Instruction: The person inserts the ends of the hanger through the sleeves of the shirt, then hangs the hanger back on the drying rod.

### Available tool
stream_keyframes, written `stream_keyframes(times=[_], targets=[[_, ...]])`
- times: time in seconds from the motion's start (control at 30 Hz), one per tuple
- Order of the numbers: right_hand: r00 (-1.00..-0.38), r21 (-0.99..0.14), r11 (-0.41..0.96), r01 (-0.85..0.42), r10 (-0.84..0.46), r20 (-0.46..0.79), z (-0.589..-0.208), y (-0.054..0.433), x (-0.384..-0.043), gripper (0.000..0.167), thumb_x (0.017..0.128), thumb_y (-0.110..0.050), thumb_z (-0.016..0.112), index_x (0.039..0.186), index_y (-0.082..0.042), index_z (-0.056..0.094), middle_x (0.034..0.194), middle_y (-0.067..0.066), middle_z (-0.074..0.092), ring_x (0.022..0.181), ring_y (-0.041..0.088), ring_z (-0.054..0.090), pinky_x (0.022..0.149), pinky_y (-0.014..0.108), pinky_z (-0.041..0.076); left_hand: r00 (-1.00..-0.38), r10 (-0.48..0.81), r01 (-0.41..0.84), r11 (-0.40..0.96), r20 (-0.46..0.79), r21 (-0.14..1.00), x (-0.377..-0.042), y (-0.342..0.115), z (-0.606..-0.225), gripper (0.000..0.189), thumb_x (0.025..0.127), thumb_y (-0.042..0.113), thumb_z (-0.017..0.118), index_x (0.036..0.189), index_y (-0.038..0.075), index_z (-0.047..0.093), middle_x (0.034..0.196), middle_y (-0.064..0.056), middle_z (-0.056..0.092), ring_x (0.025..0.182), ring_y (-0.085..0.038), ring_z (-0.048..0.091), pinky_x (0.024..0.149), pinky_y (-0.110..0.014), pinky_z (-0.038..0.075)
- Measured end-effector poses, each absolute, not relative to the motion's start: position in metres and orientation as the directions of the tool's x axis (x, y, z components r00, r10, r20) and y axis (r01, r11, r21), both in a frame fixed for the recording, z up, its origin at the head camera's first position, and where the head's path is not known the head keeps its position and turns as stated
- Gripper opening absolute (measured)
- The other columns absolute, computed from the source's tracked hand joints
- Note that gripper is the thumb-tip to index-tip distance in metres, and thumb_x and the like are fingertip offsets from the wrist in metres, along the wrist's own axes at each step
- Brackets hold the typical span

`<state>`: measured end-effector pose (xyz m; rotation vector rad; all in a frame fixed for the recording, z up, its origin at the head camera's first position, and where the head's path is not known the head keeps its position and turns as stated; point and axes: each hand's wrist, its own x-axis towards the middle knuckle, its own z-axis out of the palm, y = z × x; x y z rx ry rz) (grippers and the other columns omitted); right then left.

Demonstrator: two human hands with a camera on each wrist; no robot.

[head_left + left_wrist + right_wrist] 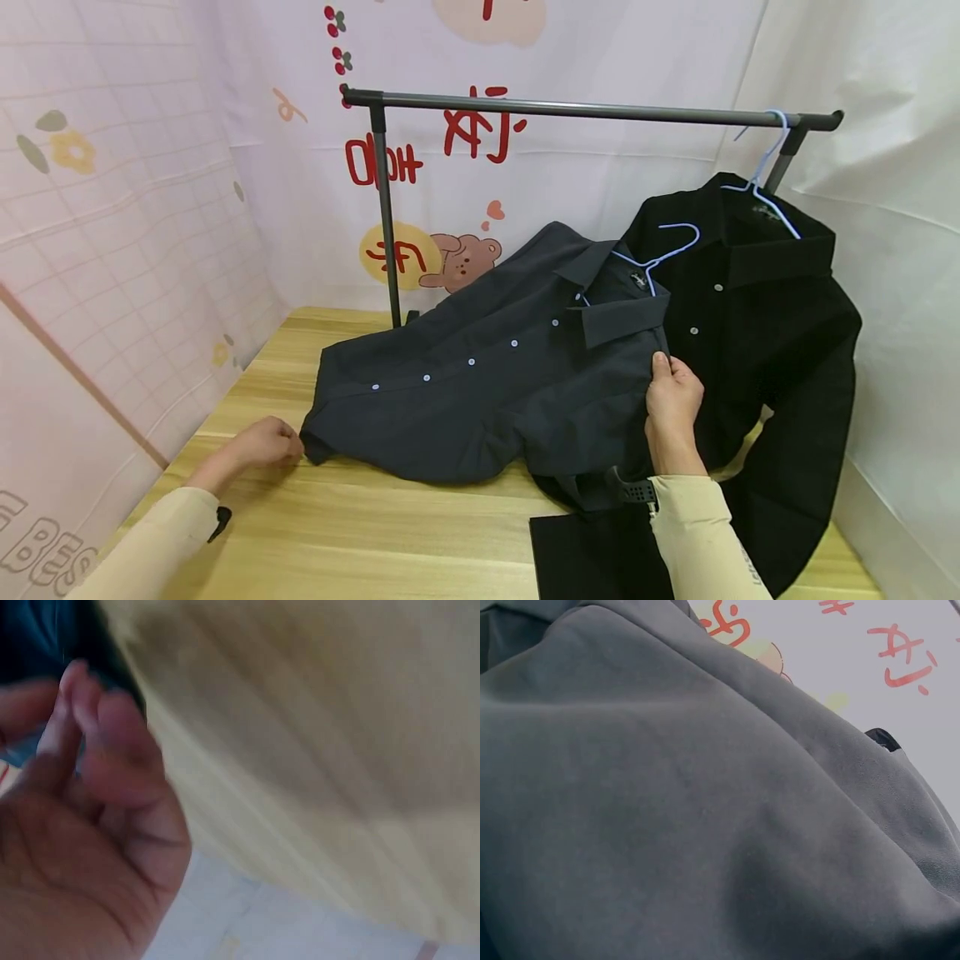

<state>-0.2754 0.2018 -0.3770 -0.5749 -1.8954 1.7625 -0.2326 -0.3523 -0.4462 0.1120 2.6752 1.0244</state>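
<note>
A dark grey button-up shirt [465,367] slants across the table, its collar up at the right and its hem low at the left. Inside its collar sits a light blue hanger [651,265], whose hook sticks up free of the rail. My right hand [675,400] pinches the shirt at the shoulder, just below the collar. In the right wrist view, grey cloth [645,795] fills most of the picture and hides that hand. At the lower hem corner, my left hand [262,442] pinches the edge with bent fingers, blurred in the left wrist view.
A dark metal rack's rail [555,107] runs across the back. On its right end a black shirt [795,333] hangs from another blue hanger [772,150], partly behind the grey shirt. Black cloth [592,554] lies at the front of the wooden table [390,533]. Printed curtains stand behind and beside.
</note>
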Motion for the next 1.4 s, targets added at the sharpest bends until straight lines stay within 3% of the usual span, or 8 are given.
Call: stream_keyframes(times=[0.13,0.27,0.5,0.63,0.9,1.1,1.17,1.4], targets=[[-0.795,-0.997,0.079,-0.011,0.604,0.056,-0.376,0.202,-0.275,0.038,0.104,-0.031,0.051,0.097,0.003,0.063,0.073,-0.003,0.047,0.079,0.016,0.045,0.070,0.030,0.037,-0.954,0.198,-0.029,0.687,-0.225,0.726,-0.229,-0.339,-0.459,0.022,0.093,0.016,0.067,0.079,-0.001,0.065,0.066,-0.003,0.055,0.057,-0.017,0.049,0.052,-0.030,0.041],[-0.804,-0.997,0.072,0.007,0.594,0.037,-0.377,0.202,-0.274,0.038,0.104,-0.033,0.050,0.097,0.002,0.063,0.072,-0.003,0.047,0.080,0.016,0.046,0.071,0.030,0.038,-0.986,0.081,-0.057,0.646,-0.143,0.761,-0.233,-0.326,-0.466,0.021,0.097,0.019,0.064,0.092,-0.001,0.067,0.071,-0.005,0.057,0.060,-0.019,0.051,0.053,-0.031,0.042],[-0.806,-0.999,0.052,0.008,0.592,0.025,-0.379,0.202,-0.272,0.038,0.104,-0.033,0.050,0.098,0.002,0.063,0.071,-0.003,0.047,0.080,0.016,0.046,0.070,0.030,0.038,-0.990,0.009,-0.102,0.657,-0.143,0.747,-0.236,-0.316,-0.468,0.030,0.095,0.019,0.064,0.070,0.006,0.054,0.058,0.002,0.043,0.051,-0.014,0.040,0.051,-0.029,0.034],[-0.804,-0.999,0.053,0.000,0.594,0.032,-0.380,0.202,-0.273,0.038,0.104,-0.033,0.051,0.097,0.002,0.063,0.072,-0.003,0.047,0.080,0.016,0.046,0.071,0.030,0.038,-0.981,0.002,-0.141,0.669,-0.192,0.729,-0.234,-0.313,-0.467,0.030,0.097,0.027,0.061,0.084,0.000,0.060,0.065,-0.002,0.049,0.058,-0.018,0.046,0.055,-0.032,0.037],[-0.804,-0.999,0.054,0.007,0.593,0.027,-0.381,0.200,-0.273,0.040,0.105,-0.032,0.050,0.108,0.005,0.064,0.086,0.003,0.052,0.085,0.016,0.046,0.077,0.030,0.037,-0.983,-0.008,-0.154,0.573,-0.182,0.805,-0.240,-0.307,-0.475,0.023,0.098,0.012,0.057,0.087,-0.006,0.066,0.072,-0.005,0.055,0.063,-0.019,0.051,0.058,-0.033,0.044],[-0.807,-0.999,0.041,0.000,0.590,0.024,-0.381,0.199,-0.273,0.040,0.105,-0.030,0.050,0.114,0.006,0.065,0.094,0.006,0.053,0.088,0.015,0.047,0.079,0.030,0.038,-0.964,-0.027,-0.235,0.547,-0.264,0.804,-0.246,-0.299,-0.473,0.037,0.104,0.031,0.048,0.091,-0.002,0.057,0.068,-0.001,0.043,0.068,-0.017,0.049,0.066,-0.035,0.045],[-0.807,-0.999,0.045,0.001,0.590,0.025,-0.382,0.198,-0.272,0.041,0.105,-0.031,0.050,0.113,0.006,0.065,0.092,0.005,0.053,0.087,0.016,0.047,0.078,0.030,0.038,-0.965,-0.012,-0.227,0.530,-0.261,0.817,-0.248,-0.297,-0.473,0.035,0.104,0.028,0.048,0.090,-0.003,0.056,0.066,0.000,0.040,0.067,-0.018,0.047,0.066,-0.035,0.044],[-0.809,-0.997,0.073,0.004,0.586,0.039,-0.383,0.200,-0.271,0.041,0.105,-0.032,0.049,0.111,0.006,0.065,0.088,0.002,0.053,0.087,0.016,0.046,0.077,0.031,0.038,-0.973,0.120,-0.137,0.380,-0.195,0.915,-0.249,-0.296,-0.469,0.015,0.100,0.005,0.052,0.092,-0.004,0.061,0.082,-0.003,0.056,0.077,-0.016,0.055,0.068,-0.032,0.050]])
